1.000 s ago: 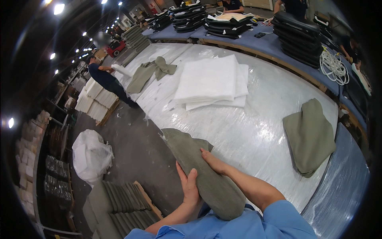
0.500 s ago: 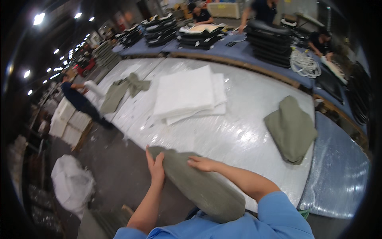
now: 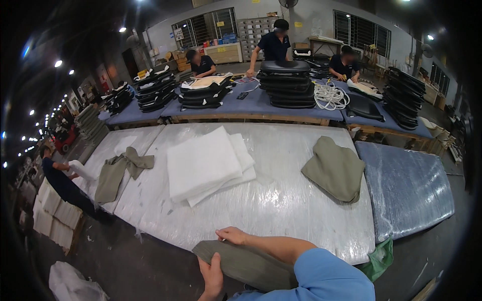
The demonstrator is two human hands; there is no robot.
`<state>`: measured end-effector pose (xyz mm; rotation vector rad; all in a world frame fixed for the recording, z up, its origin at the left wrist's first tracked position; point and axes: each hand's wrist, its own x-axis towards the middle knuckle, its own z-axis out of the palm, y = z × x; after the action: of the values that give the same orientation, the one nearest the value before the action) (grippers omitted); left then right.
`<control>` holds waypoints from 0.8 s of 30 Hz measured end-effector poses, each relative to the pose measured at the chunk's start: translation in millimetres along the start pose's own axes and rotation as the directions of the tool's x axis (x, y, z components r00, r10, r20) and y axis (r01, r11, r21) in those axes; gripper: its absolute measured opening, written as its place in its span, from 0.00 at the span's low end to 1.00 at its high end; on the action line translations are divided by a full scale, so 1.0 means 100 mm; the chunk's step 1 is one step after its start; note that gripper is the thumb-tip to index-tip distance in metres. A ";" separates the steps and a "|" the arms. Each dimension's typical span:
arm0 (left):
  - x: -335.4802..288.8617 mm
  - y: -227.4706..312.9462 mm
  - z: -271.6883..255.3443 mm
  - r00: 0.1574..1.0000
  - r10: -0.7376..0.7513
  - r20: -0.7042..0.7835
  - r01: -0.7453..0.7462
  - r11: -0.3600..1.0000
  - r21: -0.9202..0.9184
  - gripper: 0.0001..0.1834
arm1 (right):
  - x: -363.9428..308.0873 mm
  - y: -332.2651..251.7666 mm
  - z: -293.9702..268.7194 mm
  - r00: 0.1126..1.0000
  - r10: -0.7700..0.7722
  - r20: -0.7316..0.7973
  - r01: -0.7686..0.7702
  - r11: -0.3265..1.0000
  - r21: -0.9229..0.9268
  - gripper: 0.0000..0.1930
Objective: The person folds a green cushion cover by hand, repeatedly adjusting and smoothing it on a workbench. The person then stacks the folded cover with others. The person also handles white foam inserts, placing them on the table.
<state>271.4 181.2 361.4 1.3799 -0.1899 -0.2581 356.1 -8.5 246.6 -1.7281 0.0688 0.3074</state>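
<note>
The olive cover [image 3: 246,263] lies at the near edge of the desk [image 3: 281,200], partly over the rim, right in front of the person. The left hand [image 3: 212,276] grips its near edge from below, thumb on top and fingers tucked under the cloth. The right hand [image 3: 232,235] rests on the far edge of the cover, fingers curled down onto it, closed on the fabric. Half a second ago the cover was bulkier and reached further onto the desk, with the left hand raised at its left end; now it sits lower and flatter, drawn closer to the person's body, and the left hand has dropped to the near side. The view has also tipped upward, so the far side of the hall shows. On the plastic-wrapped desk, well apart from the hands, lie a stack of white pads [image 3: 208,164], a second olive cover [image 3: 335,169] to the right and a third, crumpled one [image 3: 118,170] to the left. A blue-grey slab [image 3: 406,185] lies beside the desk on the right. Beyond, a blue desk [image 3: 251,105] carries stacks of black cushions [image 3: 286,83] and a coil of white rope [image 3: 330,95], with people working there.
</note>
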 end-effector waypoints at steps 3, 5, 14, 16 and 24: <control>0.02 0.06 -0.08 0.996 -0.010 0.084 0.013 0.999 -0.032 0.24 | -0.06 -0.04 0.08 0.999 -0.004 -0.042 0.007 0.997 0.074 0.28; 0.08 0.15 -0.10 0.982 -0.130 0.135 0.141 0.987 -0.080 0.21 | -0.10 -0.01 0.11 0.989 -0.090 -0.117 0.103 0.989 0.107 0.29; 0.57 0.49 -0.20 0.910 -0.293 0.294 0.233 0.946 0.223 0.25 | 0.12 -0.05 -0.12 0.995 0.025 -0.101 -0.018 0.997 0.074 0.34; 0.67 0.46 -0.16 0.908 -0.237 0.345 0.097 0.921 0.377 0.24 | 0.16 -0.02 -0.15 0.987 0.033 -0.158 -0.025 0.998 0.053 0.35; 0.69 0.23 0.14 0.943 -0.120 0.309 0.091 0.990 0.107 0.34 | 0.23 -0.05 -0.21 0.974 -0.063 -0.218 -0.002 0.959 -0.285 0.35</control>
<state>334.6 151.8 385.5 1.4357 -0.3977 -0.5675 382.6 -25.4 248.7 -2.0432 0.1700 0.0994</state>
